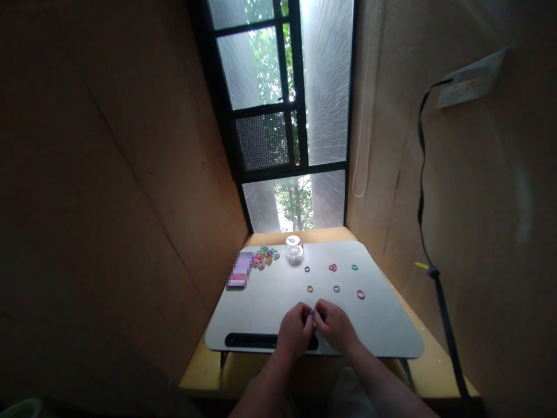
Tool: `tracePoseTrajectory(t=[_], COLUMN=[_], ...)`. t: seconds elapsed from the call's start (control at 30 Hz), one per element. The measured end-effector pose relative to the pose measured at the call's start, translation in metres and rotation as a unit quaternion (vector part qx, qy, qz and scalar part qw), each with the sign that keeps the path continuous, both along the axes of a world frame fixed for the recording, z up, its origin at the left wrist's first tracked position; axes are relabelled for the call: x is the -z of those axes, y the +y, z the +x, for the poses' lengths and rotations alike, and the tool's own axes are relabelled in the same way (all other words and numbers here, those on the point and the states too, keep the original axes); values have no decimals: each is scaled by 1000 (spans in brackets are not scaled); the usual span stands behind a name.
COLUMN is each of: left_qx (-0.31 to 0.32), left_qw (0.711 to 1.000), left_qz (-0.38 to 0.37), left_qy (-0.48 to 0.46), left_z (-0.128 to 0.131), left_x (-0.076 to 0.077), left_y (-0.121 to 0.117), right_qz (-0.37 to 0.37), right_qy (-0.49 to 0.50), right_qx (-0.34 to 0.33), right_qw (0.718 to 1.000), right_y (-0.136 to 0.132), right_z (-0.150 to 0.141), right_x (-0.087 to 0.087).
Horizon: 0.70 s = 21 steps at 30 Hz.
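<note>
Fingertips of the left hand point(296, 331) and right hand point(336, 325) meet at the lower centre of the frame, and we see both pinching a small blue-grey loop-like piece point(312, 312). It sits right in the grip, between thumbs and forefingers, mostly covered, so we cannot tell its full shape or material.

We judge it very light, soft and springy, apt to stretch or flick away rather than break, and perhaps a little slippery on smooth skin. We would take it by opposite edges, with the tips only.

Just beyond the hands, we find a small yellow-orange ring point(310, 288), a light-blue ring point(336, 288) and, further right, a larger pink ring point(361, 294). Above them in the frame lie a dark purple ring point(307, 269), a red looped cluster point(332, 267) and a green ring point(354, 267). Left of centre, we see a round clear container point(295, 254), then a heap of multicoloured rings point(264, 258). All rest on the white rounded-corner tabletop point(387, 331), well apart from the grip.
</note>
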<state>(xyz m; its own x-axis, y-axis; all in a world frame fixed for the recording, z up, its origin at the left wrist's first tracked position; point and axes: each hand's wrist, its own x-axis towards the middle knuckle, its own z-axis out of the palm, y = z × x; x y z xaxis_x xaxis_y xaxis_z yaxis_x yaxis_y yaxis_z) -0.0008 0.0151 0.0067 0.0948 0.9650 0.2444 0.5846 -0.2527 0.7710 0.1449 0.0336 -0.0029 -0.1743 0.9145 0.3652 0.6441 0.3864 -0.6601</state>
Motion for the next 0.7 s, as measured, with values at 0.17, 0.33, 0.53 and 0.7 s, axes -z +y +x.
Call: tracePoseTrajectory(t=[0.17, 0.33, 0.53, 0.7], left_qx=[0, 0, 0, -3], left_qw=[1000, 1000, 1000, 1000], left_qz=[1, -2, 2, 2], left_qy=[1, 1, -4, -3], left_z=[-1, -1, -1, -1], left_x=[3, 4, 2, 1], left_y=[1, 2, 2, 1], right_qz=[-7, -4, -7, -10], right_qy=[-4, -9, -5, -3], right_qx=[2, 0, 0, 1], right_qw=[1000, 1000, 1000, 1000], right_y=[0, 1, 1, 0], right_z=[0, 0, -1, -1], right_x=[-1, 0, 0, -1])
